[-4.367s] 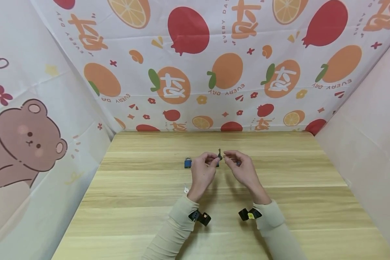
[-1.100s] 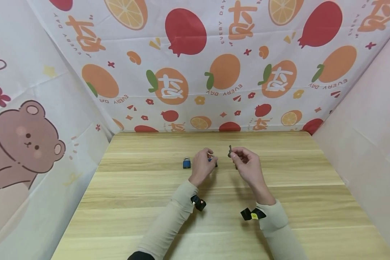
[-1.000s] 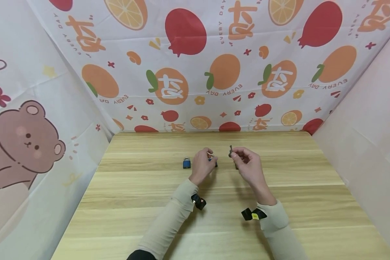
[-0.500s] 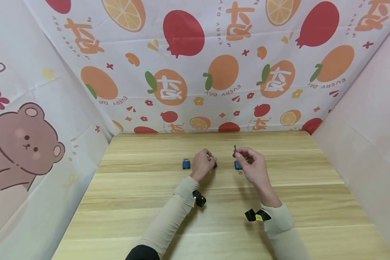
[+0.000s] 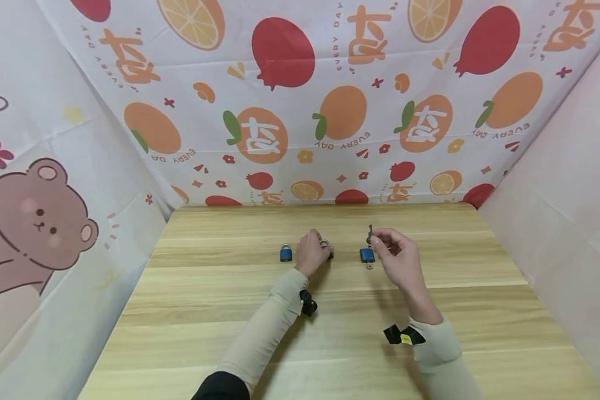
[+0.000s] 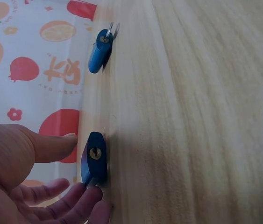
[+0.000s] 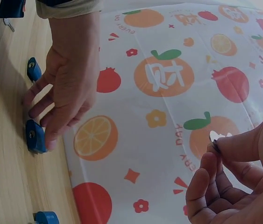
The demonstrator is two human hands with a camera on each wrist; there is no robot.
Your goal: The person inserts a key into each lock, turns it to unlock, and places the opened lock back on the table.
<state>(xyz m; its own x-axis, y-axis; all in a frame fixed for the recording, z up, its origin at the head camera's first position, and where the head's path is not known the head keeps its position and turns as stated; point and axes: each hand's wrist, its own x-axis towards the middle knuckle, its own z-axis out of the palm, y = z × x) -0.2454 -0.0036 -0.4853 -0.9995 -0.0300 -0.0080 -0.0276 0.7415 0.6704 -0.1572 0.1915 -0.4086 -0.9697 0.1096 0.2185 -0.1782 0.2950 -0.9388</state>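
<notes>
My left hand [image 5: 314,254] is at the middle blue padlock [image 6: 94,158], which stands on the table with its keyhole facing out. In the left wrist view the thumb is apart from the padlock and the fingertips are at its lower end. My right hand [image 5: 399,258] pinches a small key [image 5: 370,234] between thumb and index finger, above the table. Just left of and below that hand is another blue padlock [image 5: 367,255], with a key [image 5: 369,266] in it. A third blue padlock [image 5: 286,253] stands left of my left hand.
The wooden table [image 5: 220,311] meets a fruit-print cloth [image 5: 300,111] at its back edge. In the right wrist view a loose key [image 7: 8,24] lies near my left wrist strap. Cloth walls rise on both sides.
My hands were close together at the key. My left hand then went to the middle padlock, and my right hand moved right with the key, uncovering the right padlock.
</notes>
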